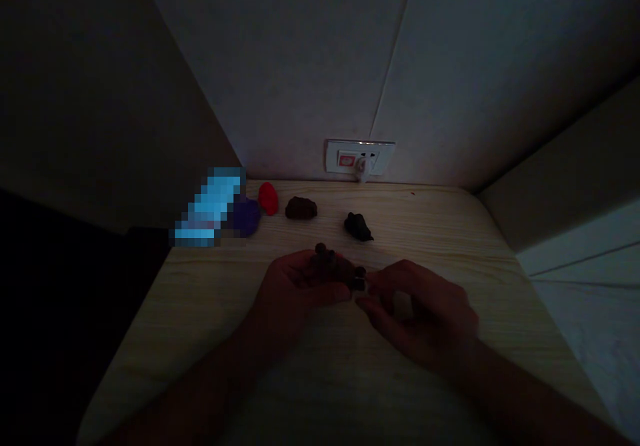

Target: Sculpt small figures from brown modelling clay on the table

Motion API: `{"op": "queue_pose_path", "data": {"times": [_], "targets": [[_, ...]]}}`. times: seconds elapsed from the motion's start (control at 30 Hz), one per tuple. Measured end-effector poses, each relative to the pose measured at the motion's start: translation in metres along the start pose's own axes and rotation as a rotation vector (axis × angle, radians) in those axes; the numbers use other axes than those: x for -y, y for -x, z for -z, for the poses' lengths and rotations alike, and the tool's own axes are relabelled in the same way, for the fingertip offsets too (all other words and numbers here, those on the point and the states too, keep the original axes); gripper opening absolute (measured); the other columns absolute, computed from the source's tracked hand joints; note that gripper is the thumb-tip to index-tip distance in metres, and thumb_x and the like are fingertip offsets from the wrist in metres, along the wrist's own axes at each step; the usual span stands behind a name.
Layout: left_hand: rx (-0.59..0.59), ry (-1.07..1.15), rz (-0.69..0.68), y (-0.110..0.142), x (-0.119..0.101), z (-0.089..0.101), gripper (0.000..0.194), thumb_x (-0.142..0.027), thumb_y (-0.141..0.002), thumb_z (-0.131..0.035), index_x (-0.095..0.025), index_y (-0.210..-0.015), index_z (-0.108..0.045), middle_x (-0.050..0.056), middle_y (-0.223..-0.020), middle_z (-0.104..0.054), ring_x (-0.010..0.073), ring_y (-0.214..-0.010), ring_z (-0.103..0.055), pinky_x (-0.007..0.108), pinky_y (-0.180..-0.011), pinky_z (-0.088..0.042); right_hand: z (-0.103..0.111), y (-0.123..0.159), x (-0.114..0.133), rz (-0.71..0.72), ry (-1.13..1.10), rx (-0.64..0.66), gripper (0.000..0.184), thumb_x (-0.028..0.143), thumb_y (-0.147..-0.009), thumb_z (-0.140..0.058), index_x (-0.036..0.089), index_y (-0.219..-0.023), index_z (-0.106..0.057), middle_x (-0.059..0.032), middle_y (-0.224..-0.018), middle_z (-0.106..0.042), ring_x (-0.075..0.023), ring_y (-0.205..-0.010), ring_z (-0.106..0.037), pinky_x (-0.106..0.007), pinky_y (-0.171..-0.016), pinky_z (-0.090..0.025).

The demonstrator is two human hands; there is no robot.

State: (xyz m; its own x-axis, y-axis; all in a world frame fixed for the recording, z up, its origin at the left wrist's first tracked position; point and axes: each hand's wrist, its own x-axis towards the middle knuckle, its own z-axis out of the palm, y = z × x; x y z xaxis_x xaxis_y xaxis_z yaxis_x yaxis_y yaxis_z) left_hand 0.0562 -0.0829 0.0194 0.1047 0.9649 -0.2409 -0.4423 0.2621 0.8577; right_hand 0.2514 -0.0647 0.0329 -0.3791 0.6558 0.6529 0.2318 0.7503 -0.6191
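A small dark brown clay figure [340,271] with a round knob at its upper left lies in my left hand [295,286]. The fingers of that hand wrap round it from behind, with the thumb along its near side. My right hand [425,313] has its thumb and forefinger bent in a pinch at the figure's right end, where small dark pieces stick out. Dim light hides exactly what its fingertips touch. Just behind the hands is a black clay lump [359,227]. Farther left sits a brown clay lump [301,208].
At the back left of the light wooden table [425,216] are a red lump [269,198] and a purple lump [247,217], beside a bright pixelated object [210,206]. A wall socket [360,157] with a plug is behind. A pale panel [575,186] borders the right.
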Motion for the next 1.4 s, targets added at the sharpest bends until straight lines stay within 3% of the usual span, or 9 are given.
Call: {"op": "queue_pose_path", "data": {"times": [0.17,0.33,0.7,0.9,1.2,1.4], "targets": [[-0.066,0.057,0.039,-0.002,-0.006,-0.004,0.034,-0.01,-0.054,-0.091,-0.019,-0.085,-0.08,0.006,-0.093,-0.084,0.0241,-0.086,-0.079,0.037,-0.083,-0.063,-0.001,0.001,0.003,0.0,0.002,-0.049,0.018,0.012,-0.086,-0.078,0.019,-0.1,-0.07,-0.0025,-0.078,-0.071,-0.0119,-0.058,-0.063,-0.023,-0.05,-0.053],[-0.07,0.067,0.067,-0.001,-0.01,-0.009,0.033,-0.006,-0.049,-0.092,-0.02,-0.077,-0.08,0.002,-0.085,-0.084,0.0196,-0.077,-0.078,0.03,-0.074,-0.064,-0.001,0.0,0.006,-0.002,0.009,-0.072,0.015,0.012,-0.085,-0.079,0.018,-0.096,-0.072,-0.0044,-0.078,-0.073,-0.0122,-0.059,-0.066,-0.023,-0.05,-0.055],[-0.055,0.061,0.072,0.001,-0.009,-0.009,0.032,-0.007,-0.05,-0.093,-0.022,-0.077,-0.082,0.001,-0.083,-0.084,0.0194,-0.076,-0.078,0.028,-0.074,-0.064,0.006,-0.001,0.011,0.111,0.205,-0.044,0.012,0.012,-0.086,-0.076,0.02,-0.095,-0.074,-0.002,-0.076,-0.078,-0.0119,-0.061,-0.073,-0.021,-0.056,-0.061],[-0.028,0.108,0.07,0.001,-0.009,-0.011,0.031,-0.007,-0.051,-0.093,-0.024,-0.075,-0.082,0.0,-0.081,-0.083,0.0168,-0.075,-0.078,0.023,-0.071,-0.063,0.004,-0.002,0.011,0.089,0.182,-0.071,0.013,0.013,-0.086,-0.078,0.017,-0.097,-0.072,-0.0042,-0.076,-0.077,-0.0121,-0.061,-0.073,-0.02,-0.055,-0.059],[-0.068,0.061,0.089,0.001,-0.008,-0.01,0.033,-0.006,-0.05,-0.092,-0.02,-0.077,-0.081,0.003,-0.084,-0.083,0.0208,-0.079,-0.079,0.031,-0.077,-0.064,0.003,-0.001,0.009,0.134,0.208,-0.05,0.017,0.01,-0.086,-0.076,0.017,-0.1,-0.073,-0.003,-0.077,-0.078,-0.0119,-0.061,-0.073,-0.021,-0.057,-0.061],[-0.008,0.101,0.063,0.0,-0.005,-0.008,0.031,-0.006,-0.053,-0.092,-0.021,-0.078,-0.083,0.002,-0.083,-0.083,0.0173,-0.076,-0.077,0.025,-0.073,-0.062,0.006,-0.001,0.011,0.177,0.301,-0.02,0.009,0.015,-0.089,-0.075,0.017,-0.098,-0.074,-0.0028,-0.079,-0.078,-0.0115,-0.065,-0.073,-0.021,-0.061,-0.061]]}}
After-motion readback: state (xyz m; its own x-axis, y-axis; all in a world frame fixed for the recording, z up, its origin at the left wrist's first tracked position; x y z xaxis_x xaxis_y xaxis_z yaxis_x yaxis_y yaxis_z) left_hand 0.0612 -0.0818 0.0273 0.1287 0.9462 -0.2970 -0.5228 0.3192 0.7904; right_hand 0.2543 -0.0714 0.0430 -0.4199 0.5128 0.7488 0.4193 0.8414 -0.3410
